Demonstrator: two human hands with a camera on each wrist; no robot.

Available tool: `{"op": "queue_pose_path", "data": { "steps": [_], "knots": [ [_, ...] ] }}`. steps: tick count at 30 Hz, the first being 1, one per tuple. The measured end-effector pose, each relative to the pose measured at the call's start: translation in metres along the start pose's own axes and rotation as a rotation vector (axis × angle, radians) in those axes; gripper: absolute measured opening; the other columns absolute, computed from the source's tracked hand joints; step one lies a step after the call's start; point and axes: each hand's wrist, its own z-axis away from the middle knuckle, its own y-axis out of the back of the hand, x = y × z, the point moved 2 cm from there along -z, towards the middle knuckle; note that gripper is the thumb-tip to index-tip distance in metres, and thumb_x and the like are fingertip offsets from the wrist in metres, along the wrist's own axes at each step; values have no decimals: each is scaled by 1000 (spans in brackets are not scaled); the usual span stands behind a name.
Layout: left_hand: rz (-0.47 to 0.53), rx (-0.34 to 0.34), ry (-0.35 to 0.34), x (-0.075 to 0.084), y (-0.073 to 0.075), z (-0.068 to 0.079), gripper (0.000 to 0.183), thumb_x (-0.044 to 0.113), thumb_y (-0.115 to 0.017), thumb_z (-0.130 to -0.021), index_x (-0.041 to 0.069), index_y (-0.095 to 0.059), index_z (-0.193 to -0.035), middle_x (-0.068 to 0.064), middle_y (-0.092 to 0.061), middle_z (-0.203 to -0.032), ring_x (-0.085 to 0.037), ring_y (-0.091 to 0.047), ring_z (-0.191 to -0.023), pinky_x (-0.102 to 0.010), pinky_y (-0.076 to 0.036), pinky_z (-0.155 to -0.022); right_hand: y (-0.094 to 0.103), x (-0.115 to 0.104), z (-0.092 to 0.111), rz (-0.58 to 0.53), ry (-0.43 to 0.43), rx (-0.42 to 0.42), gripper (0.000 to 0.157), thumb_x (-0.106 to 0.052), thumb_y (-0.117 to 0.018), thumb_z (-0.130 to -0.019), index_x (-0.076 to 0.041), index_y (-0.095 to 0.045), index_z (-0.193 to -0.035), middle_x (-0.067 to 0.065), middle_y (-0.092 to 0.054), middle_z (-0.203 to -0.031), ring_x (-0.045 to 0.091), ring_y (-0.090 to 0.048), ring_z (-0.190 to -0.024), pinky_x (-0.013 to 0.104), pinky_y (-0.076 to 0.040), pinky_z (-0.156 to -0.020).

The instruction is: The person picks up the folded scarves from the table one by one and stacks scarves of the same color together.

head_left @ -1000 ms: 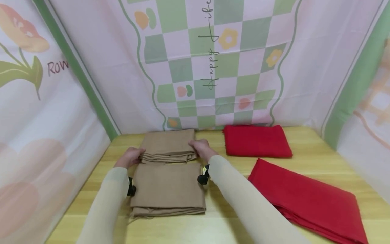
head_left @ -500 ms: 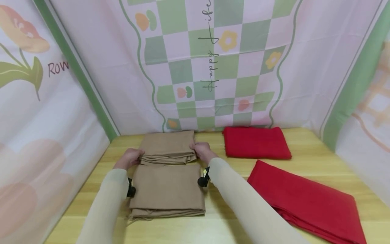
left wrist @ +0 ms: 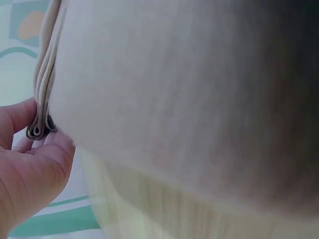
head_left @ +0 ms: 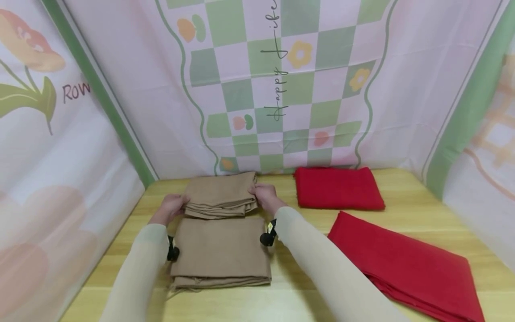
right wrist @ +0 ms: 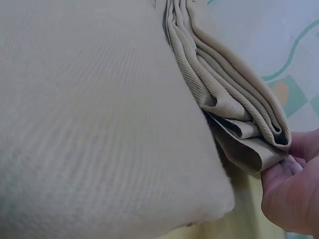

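A folded brown cloth (head_left: 219, 188) lies toward the back left in the head view, its layered edge facing me. My left hand (head_left: 170, 207) pinches its left side between thumb and fingers; the left wrist view shows this left hand (left wrist: 35, 169) around the stacked folds. On the opposite side, my right hand (head_left: 266, 197) pinches the right corner. In the right wrist view, thumb and fingers of the right hand (right wrist: 294, 189) meet at the ends of the loose layers. A second folded brown cloth (head_left: 221, 248) lies just in front, between my forearms, with frayed threads at its lower left.
Two folded red cloths lie on the right: a smaller red cloth (head_left: 339, 188) at the back and a larger, slanted red cloth (head_left: 410, 264) nearer me. The wooden table (head_left: 225, 306) ends at printed fabric walls (head_left: 169, 147) behind and on both sides.
The far brown cloth, held in both hands, has shifted slightly; its right side sits a little higher with my right hand. The other cloths stay in place.
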Motion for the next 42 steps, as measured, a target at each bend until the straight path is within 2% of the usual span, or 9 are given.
{"op": "queue_pose_path", "data": {
  "steps": [3,9,14,19,25,30,34,38,42],
  "knots": [
    [7,-3,-14,2,1,0,35,8,-50,-100,-19,-50,-122,-5,-59,-88,-9,-57,-75,-24,-52,-72,-1,-3,1,-8,6,0,43,-5,-72,-88,1,-60,-129,15,-58,-132,24,-58,-115,28,-50,-89],
    [45,4,-26,8,4,2,30,7,-50,-100,-16,-51,-119,-2,-58,-84,-7,-57,-72,-21,-52,-67,-3,-8,2,-22,16,10,41,-5,-73,-86,-1,-63,-126,13,-60,-129,21,-62,-98,20,-50,-66],
    [105,-4,-43,14,7,4,28,5,-51,-100,-16,-52,-117,0,-59,-81,-6,-58,-70,-20,-52,-66,-4,-12,3,-58,23,2,40,-5,-73,-87,1,-62,-125,14,-60,-129,15,-62,-92,19,-50,-69],
    [145,0,-63,18,8,7,20,2,-51,-99,-14,-54,-112,2,-58,-78,-5,-58,-68,-18,-52,-64,-5,-17,6,-59,25,-12,41,-6,-72,-88,-1,-62,-127,12,-59,-131,8,-57,-72,18,-46,-59],
    [177,4,-79,24,8,11,15,1,-52,-99,-12,-55,-106,2,-58,-76,-5,-58,-67,-18,-52,-63,-6,-23,10,-86,43,-13,42,-2,-71,-87,0,-61,-127,12,-56,-136,6,-58,-75,16,-46,-58],
    [182,0,-81,27,7,14,22,1,-52,-99,-15,-53,-113,1,-58,-78,-5,-59,-68,-18,-53,-65,-5,-26,11,-107,55,-3,41,0,-72,-85,1,-62,-125,10,-55,-136,5,-59,-70,15,-46,-56],
    [175,-14,-79,29,7,16,28,2,-51,-100,-18,-49,-120,1,-58,-80,-5,-59,-70,-18,-53,-67,-4,-28,14,-119,58,-6,41,0,-72,-85,2,-62,-125,9,-53,-139,10,-63,-86,15,-47,-58],
    [169,-12,-79,30,7,17,36,3,-51,-100,-20,-44,-127,-2,-58,-84,-5,-59,-72,-18,-53,-69,-3,-30,18,-153,48,-30,41,3,-70,-86,4,-61,-126,10,-49,-142,21,-59,-114,20,-52,-74],
    [182,-10,-93,31,7,21,34,3,-51,-100,-19,-45,-125,-2,-57,-84,-5,-59,-72,-18,-53,-68,-3,-33,21,-179,41,-56,42,6,-68,-86,6,-59,-126,12,-45,-145,27,-53,-123,30,-51,-91]
  ]
}}
